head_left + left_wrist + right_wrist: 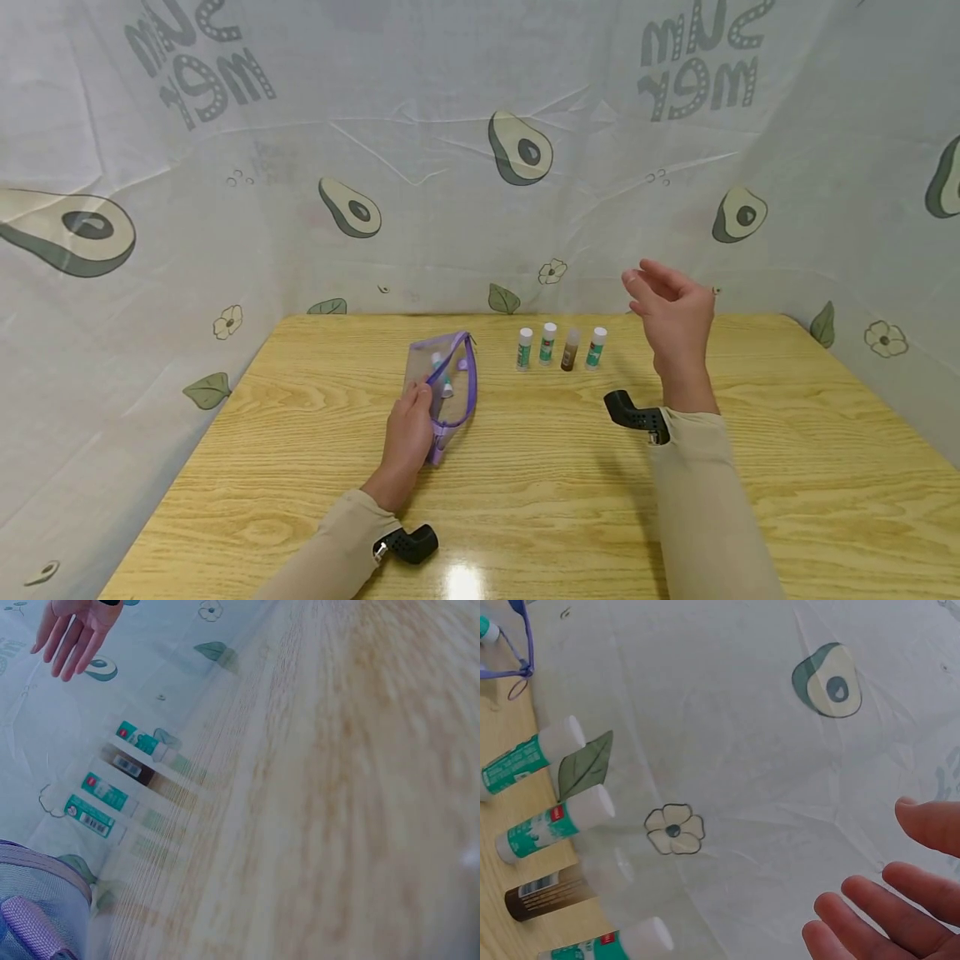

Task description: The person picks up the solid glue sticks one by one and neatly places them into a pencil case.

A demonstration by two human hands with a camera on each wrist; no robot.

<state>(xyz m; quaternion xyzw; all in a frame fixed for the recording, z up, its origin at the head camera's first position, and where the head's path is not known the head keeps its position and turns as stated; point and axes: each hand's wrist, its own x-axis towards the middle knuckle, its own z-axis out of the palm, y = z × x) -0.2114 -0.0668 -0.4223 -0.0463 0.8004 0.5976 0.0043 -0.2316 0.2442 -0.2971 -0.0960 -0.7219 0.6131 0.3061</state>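
1. Pouch (442,379): purple-trimmed mesh, laid on the desk (750,467) left of centre, its zip open. It was gripped at its near edge by the left hand (408,437), fingers curled over the rim. At least one stick was visible inside it.
2. Right hand (671,321): raised above the desk, fingers relaxed and spread, nothing held.
3. Sticks (558,347): four upright in a row just right of the pouch, three green-labelled with white caps, one brown (571,349). All stood clear of both hands.
4. Risks, as judged: the row stood close together, so one stick could be toppled into its neighbours by a careless reach. The pouch mouth could sag shut if the left grip slackened. A knocked stick could roll across the smooth desk.
5. View differences: the whole layout was given by the head view only. The barcodes on the sticks (112,780) were shown by the left wrist view. The right fingers (877,915) were confirmed empty at close range by the right wrist view.
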